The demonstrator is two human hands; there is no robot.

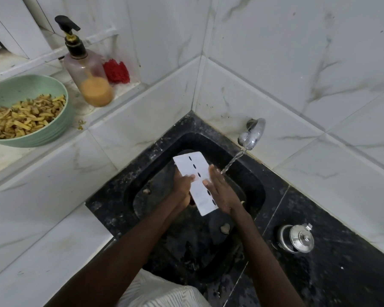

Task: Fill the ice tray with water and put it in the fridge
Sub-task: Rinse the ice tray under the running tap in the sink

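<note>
Centre frame: L hand (182, 188) & R hand (221, 192) both grip ice tray (196, 173), tilted over sink (254, 185). Risk: tap (252, 134) stream lands on R fingers (214, 171), missing tray; wet grip may slip.

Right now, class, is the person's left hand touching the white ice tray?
Touching. The head view shows the left hand gripping the ice tray at its long edge, with the thumb lying flat on the tray's white top face and no gap.

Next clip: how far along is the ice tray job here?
Done: the tap is running. In hand: left hand and right hand hold the ice tray over the sink, the stream falling by the right hand's fingers. Left: filling it, no water in it shows yet, then the fridge.
</note>
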